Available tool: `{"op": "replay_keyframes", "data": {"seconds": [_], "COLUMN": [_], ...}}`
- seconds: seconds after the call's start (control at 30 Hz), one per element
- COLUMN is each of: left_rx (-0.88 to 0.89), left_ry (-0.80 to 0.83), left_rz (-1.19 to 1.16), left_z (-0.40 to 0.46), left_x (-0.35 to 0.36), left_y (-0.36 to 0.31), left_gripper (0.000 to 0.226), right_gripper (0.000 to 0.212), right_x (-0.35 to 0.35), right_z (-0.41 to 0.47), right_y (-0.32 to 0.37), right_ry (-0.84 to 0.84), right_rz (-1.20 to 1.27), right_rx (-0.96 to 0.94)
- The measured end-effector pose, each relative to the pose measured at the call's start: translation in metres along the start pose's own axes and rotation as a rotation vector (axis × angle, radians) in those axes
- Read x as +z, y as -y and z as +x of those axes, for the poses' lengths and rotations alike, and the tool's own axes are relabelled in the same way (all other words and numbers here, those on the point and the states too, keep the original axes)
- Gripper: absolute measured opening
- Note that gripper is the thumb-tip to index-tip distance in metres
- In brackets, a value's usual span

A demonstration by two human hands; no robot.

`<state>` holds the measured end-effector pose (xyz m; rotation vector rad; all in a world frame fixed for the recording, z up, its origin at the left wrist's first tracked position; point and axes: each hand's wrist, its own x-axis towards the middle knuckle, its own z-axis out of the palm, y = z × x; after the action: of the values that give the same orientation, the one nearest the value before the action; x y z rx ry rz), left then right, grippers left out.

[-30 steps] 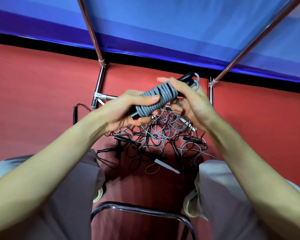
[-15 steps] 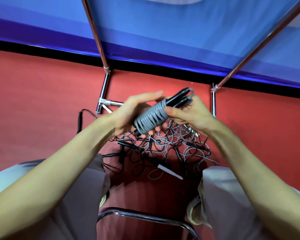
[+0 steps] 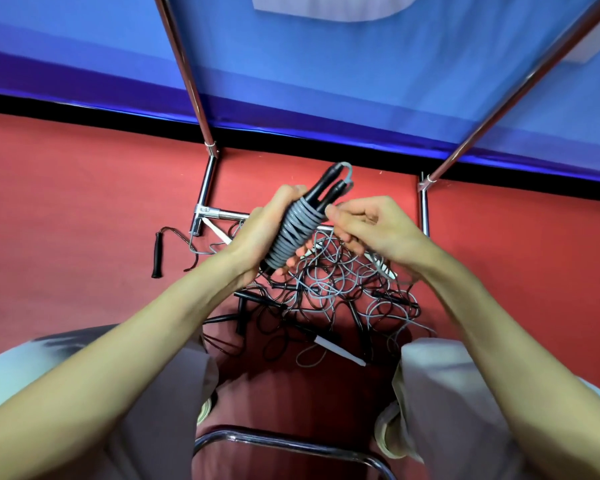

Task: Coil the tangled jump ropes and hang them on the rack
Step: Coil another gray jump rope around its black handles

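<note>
A grey jump rope [image 3: 297, 232] is wound tightly round its two black handles into one bundle, tilted up to the right. My left hand [image 3: 260, 233] grips the bundle's lower half. Beside its upper end, my right hand [image 3: 364, 226] has curled fingers, and its fingertips pinch the rope there. Below my hands a tangle of grey and black jump ropes [image 3: 329, 299] lies on the red floor. The chrome rack [image 3: 207, 181] stands behind it, with two poles rising up and a low crossbar partly hidden by my hands.
A loose black handle [image 3: 157, 252] lies on the floor left of the rack. A white handle [image 3: 340, 353] sticks out of the tangle's front. My knees flank the pile, and a chrome chair rail [image 3: 284, 443] curves below. A blue wall stands behind.
The bundle has swung from nearly level to steeply tilted. My left hand closed round its lower part, and my right hand shifted from over the top to its upper right side.
</note>
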<state>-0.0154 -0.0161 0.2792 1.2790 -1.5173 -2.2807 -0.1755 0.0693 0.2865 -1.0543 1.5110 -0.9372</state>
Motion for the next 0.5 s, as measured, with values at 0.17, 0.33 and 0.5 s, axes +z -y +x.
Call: {"op": "replay_keyframes", "data": {"seconds": [0.17,0.33,0.5], "left_rx": [0.032,0.008,-0.008], "left_ry": [-0.023,-0.056,-0.010], "left_rz": [-0.063,0.009,0.059], "left_z": [0.004,0.008,0.011], "left_x": [-0.004,-0.001,0.001], "left_y": [-0.002,0.001,0.004], "left_gripper": [0.053,0.053,0.056], "right_gripper": [0.022,0.022,0.038], "right_x": [-0.001,0.008,0.000], "right_z": [0.000,0.005,0.000], "right_y": [-0.006,-0.014,-0.001], "right_ry": [-0.079,-0.186,-0.148], "right_rz": [-0.095,-0.243,0.236], "right_rx": [-0.040,0.044,0.140]}}
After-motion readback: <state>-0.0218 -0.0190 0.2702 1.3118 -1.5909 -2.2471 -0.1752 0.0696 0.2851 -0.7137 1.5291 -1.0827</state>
